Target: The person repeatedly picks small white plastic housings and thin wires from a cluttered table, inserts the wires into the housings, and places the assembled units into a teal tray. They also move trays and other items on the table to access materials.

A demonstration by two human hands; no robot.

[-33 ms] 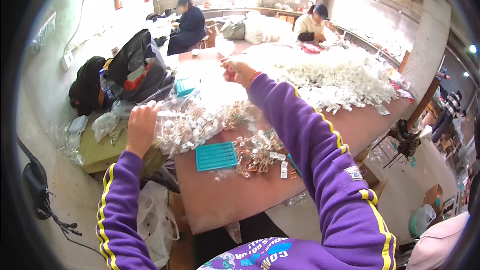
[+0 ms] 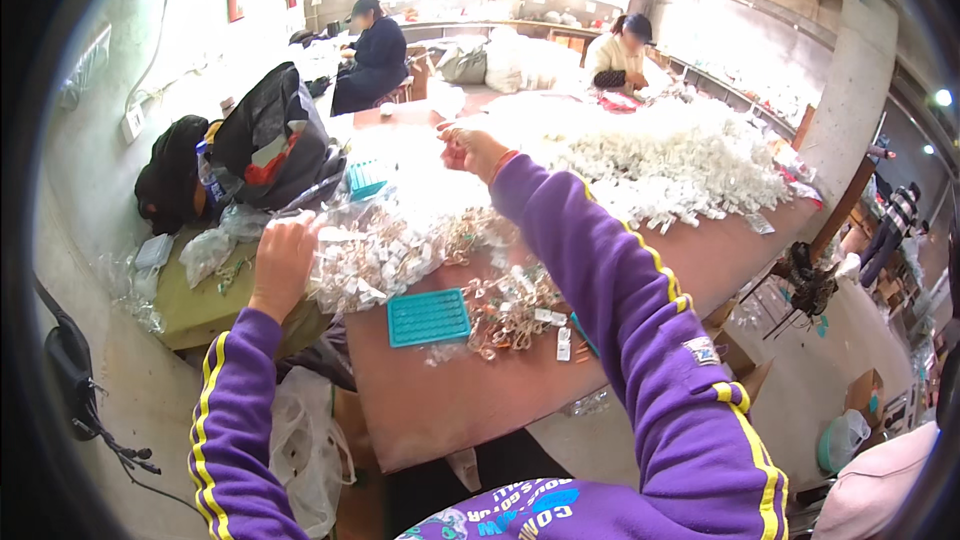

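At the left edge of the table my left hand [image 2: 284, 258] is closed, its bent fingers on the edge of a clear plastic bag [image 2: 325, 216]. Small white-tagged pieces with tan loops [image 2: 365, 265] lie beside it, partly under plastic. My right hand [image 2: 474, 149] reaches far over the table, its fingers bent and apart. Strong glare washes out the surface below it, and I make out nothing in its fingers. Closer to me lie a teal ridged tray [image 2: 428, 318] and a tangle of tan loops with white tags [image 2: 512, 312].
A large heap of white pieces [image 2: 690, 165] covers the table's right side. A black bag [image 2: 275, 135] and another teal tray [image 2: 366, 180] are at the left. Two people sit beyond the table. A white plastic bag [image 2: 305, 450] hangs below its left edge.
The whole view shifts slightly. The fingers of my right hand look a little more spread; my left hand stays at the bag's edge.
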